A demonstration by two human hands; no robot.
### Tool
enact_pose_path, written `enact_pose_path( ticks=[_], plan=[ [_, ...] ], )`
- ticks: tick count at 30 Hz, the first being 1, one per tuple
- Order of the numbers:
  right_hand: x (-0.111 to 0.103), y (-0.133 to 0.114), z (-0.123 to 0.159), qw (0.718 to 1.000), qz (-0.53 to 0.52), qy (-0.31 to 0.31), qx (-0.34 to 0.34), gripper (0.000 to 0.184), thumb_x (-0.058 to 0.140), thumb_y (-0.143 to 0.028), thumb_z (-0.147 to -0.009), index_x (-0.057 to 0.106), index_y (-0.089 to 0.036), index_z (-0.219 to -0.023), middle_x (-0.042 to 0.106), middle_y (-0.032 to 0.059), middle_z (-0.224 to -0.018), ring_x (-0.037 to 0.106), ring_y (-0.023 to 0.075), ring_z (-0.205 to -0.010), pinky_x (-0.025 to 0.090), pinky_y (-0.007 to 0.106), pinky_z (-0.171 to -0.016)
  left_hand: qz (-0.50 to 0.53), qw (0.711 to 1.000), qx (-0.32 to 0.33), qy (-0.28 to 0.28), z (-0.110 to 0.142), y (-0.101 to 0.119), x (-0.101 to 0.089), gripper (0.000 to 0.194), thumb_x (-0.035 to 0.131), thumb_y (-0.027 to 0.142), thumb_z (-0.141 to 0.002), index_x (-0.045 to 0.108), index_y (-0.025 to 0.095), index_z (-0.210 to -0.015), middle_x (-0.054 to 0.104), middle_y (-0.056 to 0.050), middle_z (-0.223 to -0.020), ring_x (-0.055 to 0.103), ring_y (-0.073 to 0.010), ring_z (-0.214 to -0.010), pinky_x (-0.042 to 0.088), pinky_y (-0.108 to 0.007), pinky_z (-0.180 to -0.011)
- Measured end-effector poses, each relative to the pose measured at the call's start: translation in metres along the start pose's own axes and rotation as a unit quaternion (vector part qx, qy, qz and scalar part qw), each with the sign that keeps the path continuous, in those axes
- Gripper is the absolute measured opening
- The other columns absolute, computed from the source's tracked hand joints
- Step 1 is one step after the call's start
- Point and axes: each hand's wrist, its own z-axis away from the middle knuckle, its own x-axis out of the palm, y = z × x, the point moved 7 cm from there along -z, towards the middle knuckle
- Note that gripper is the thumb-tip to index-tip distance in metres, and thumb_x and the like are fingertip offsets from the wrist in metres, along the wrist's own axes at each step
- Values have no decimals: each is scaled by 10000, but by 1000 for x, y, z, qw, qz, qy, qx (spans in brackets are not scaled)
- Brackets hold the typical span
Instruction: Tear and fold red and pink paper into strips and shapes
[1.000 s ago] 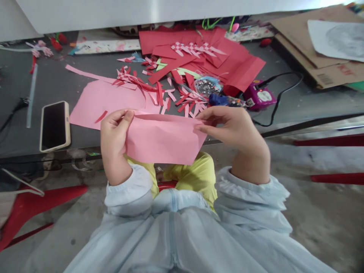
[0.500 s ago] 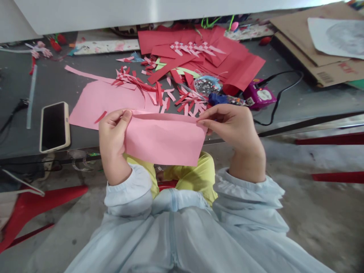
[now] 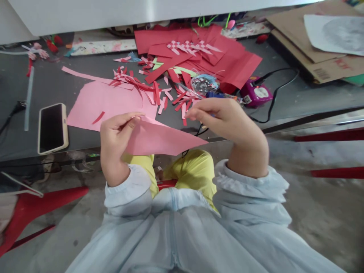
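Observation:
My left hand (image 3: 115,144) pinches a sheet of pink paper (image 3: 167,138) at its upper left corner, thumb on top. From there the sheet slants down to the right over the table's front edge, and its right corner hangs loose. My right hand (image 3: 224,119) is above that loose corner, apart from the paper. Its thumb and fingertips are drawn together, with nothing showing between them. Behind the held sheet, a larger pink sheet (image 3: 93,98) lies flat on the table with a small red strip (image 3: 98,117) on it. Cut red and pink strips (image 3: 183,99) are scattered beyond my hands.
Red sheets (image 3: 241,68) are piled at the back, with woven red-and-white pieces (image 3: 189,47) on top. A phone (image 3: 52,128) lies at the left. On the right are a purple box (image 3: 257,93) with a black cable (image 3: 275,102) and flat cardboard (image 3: 327,72).
My right hand has let go of the pink sheet's right end and moved slightly left and up. That end has dropped, so the sheet now slants. My left hand keeps its pinch.

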Motion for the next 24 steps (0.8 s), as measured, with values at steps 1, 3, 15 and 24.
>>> enact_pose_path(
  ticks=[1,3,15,24],
  plan=[
    [6,-8,-4,1000,1,-24,-10,323,578,-438,-949,750,-200,-813,759,57,-836,661,188,-754,479,318,-687,0,1000,-3,-10,1,1,3,76,744,323,-883,815,345,-894,807,5,-937,746,-202,-911,609,-387,-856],
    [19,-23,-11,997,-8,-70,-35,257,604,-370,-937,762,-195,-834,753,45,-803,650,171,-730,455,302,-678,1,999,-9,-30,2,1,8,76,749,333,-879,820,358,-891,808,3,-935,749,-213,-909,611,-394,-868],
    [48,-38,-17,996,-39,-74,-33,169,647,-290,-885,755,-161,-868,755,42,-805,639,152,-726,427,281,-674,-3,997,6,-82,3,9,20,92,732,375,-888,818,346,-902,804,-30,-946,742,-230,-911,604,-403,-881],
    [52,-42,-17,997,33,-58,-26,142,662,-284,-901,762,-214,-829,765,67,-829,668,207,-761,459,334,-682,-14,994,3,-105,3,8,28,84,814,370,-792,792,289,-802,779,-13,-819,712,-188,-766,581,-341,-732]
  ],
)
